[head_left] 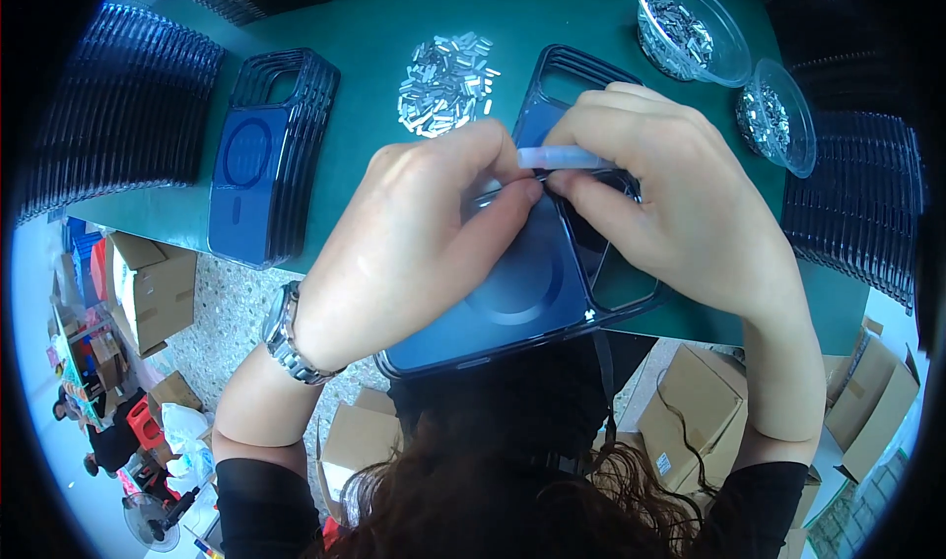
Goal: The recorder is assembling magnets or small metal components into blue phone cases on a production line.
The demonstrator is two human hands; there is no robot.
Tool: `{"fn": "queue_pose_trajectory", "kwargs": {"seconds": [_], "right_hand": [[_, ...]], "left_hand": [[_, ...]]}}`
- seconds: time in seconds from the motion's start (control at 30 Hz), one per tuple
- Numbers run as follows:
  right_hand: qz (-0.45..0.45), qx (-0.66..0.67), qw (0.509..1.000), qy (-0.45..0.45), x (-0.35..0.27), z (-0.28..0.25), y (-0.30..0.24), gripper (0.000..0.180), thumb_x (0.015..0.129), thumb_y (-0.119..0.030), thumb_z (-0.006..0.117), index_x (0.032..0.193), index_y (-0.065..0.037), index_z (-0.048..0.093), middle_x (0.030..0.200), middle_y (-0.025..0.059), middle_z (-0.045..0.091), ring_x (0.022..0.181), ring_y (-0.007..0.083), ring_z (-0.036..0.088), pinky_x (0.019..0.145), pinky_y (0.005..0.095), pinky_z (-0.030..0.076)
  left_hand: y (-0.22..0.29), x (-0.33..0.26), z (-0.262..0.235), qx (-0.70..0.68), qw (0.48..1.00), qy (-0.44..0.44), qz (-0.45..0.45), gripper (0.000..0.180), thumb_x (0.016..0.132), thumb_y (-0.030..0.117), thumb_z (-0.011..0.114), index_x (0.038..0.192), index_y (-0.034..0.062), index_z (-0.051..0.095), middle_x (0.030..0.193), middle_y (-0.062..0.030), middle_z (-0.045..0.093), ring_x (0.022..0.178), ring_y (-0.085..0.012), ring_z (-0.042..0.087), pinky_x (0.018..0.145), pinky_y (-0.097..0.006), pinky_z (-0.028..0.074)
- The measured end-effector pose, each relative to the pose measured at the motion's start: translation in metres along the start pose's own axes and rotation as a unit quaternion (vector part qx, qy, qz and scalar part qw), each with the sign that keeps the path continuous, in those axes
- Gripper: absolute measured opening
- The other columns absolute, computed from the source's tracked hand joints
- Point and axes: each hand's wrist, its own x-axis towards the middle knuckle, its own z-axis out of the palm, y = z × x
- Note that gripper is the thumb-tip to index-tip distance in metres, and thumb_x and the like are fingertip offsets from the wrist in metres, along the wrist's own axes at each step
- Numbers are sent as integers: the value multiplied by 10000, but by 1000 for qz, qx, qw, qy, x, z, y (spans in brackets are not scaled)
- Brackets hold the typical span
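Observation:
Held close to me, a dark blue phone case [463, 328] with a ring on its back and a black frame lies tilted under both hands. My left hand [424, 229] pinches the case near its far edge, thumb and forefinger pressed together. My right hand [680, 180] is closed at the frame right beside the left fingertips, and a pale translucent stick [557, 158] sticks out between its fingers. Whatever is between the fingertips is hidden. Beyond the right hand shows a stack of similar cases [576, 60]. Small silvery metal pieces [448, 84] lie in a pile past the left hand.
Another stack of phone cases [241, 180] stands at the left of the green table [374, 17]. Two clear plastic bowls, one farther [724, 42] and one nearer [803, 131], hold metal pieces. Tall case stacks line the left [128, 106] and right [857, 195]. Cardboard boxes [695, 411] sit below.

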Motion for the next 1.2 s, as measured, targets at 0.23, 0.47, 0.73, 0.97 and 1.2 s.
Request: {"fn": "queue_pose_trajectory", "kwargs": {"seconds": [0.23, 0.47, 0.73, 0.97, 1.2], "right_hand": [[-11, -22, 1000, 13, -3, 4, -1, 172, 814, 20, 698, 985, 4, 686, 901, 145, 655, 892, 355, 633, 784, 414, 516], [-38, -34, 999, 10, -10, -9, -2, 187, 832, -15, 737, 1014, 2, 698, 942, 125, 658, 887, 336, 634, 763, 423, 524], [-68, -212, 975, -21, -15, -11, -19, 317, 854, -95, 770, 1158, -14, 731, 942, 65, 655, 848, 259, 611, 680, 372, 533], [-21, -223, 975, 11, -21, 1, -21, 273, 849, -85, 765, 1115, -47, 724, 929, 41, 661, 764, 245, 601, 647, 359, 518], [-189, -214, 943, 171, -21, -5, -1, 383, 800, -140, 806, 1167, -63, 730, 1001, 69, 678, 720, 229, 560, 578, 349, 464]], "left_hand": [[-8, 1, 10, 105, 983, 68, 132, 110, 973, 34, 698, 1077, 3, 684, 860, -131, 700, 703, -200, 664, 669, -316, 528], [-11, -7, 12, 257, 945, 85, 184, 108, 970, 55, 696, 1071, 41, 659, 832, -183, 637, 745, -408, 653, 641, -449, 525], [-6, -7, 8, 256, 943, 77, 200, 82, 981, 41, 680, 1055, 37, 646, 838, -186, 626, 758, -417, 645, 646, -458, 520], [4, -3, 11, 244, 947, 93, 187, 69, 977, 23, 681, 1039, 14, 652, 859, -199, 643, 799, -418, 652, 687, -440, 532], [43, -23, -32, 113, 987, 32, 112, 54, 930, -13, 725, 917, -40, 679, 828, -78, 707, 786, -160, 694, 737, -273, 542]]}}
